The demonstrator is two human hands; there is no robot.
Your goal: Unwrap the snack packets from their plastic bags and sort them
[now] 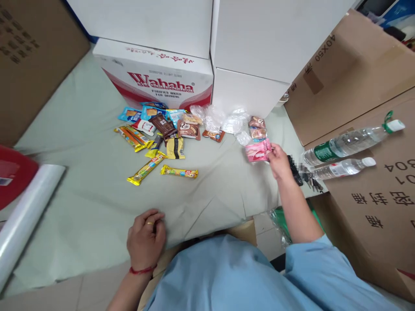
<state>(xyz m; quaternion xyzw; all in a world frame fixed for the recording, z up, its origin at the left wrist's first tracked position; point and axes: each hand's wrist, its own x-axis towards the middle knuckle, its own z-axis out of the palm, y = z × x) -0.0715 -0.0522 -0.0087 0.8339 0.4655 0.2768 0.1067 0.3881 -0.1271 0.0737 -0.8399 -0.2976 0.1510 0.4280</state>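
Note:
My right hand pinches the end of a pink snack packet at the right side of the cloth-covered table. Just behind it lie several small brown wrapped snacks and crumpled clear plastic wrappers. My left hand rests near the table's front edge, fingers curled in, with nothing visible in it. Beyond that hand are two yellow snack bars. Farther back sits a pile of packets: blue biscuit packs, a dark brown packet, orange-and-yellow bars and a yellow packet with a black band.
White boxes, one marked Wahaha, line the back. Two clear bottles lie at the right beside keys and a cardboard box. At the left are a plastic film roll, a red container and another carton.

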